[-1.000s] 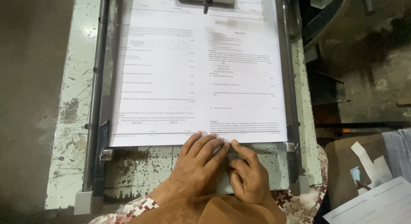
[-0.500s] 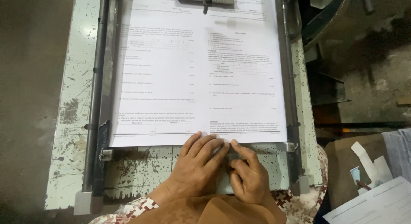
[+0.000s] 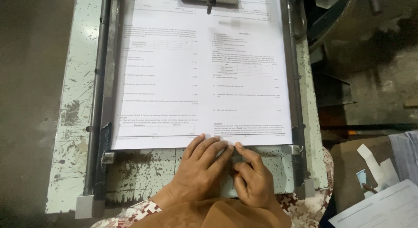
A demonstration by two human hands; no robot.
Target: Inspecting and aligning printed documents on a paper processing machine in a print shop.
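Surface: worn pale-green metal table [image 3: 143,171], paint chipped and speckled, dark steel rails [image 3: 96,101] down both sides.
Paper: flat white printed paper stack [image 3: 200,80], rectangular, long axis running away from me, near edge square to my hands.
Left hand: my left hand [image 3: 201,169] lies flat, fingers spread narrow, tips on the stack's near edge.
Right hand: my right hand [image 3: 252,178] is curled, forefinger touching that same edge.
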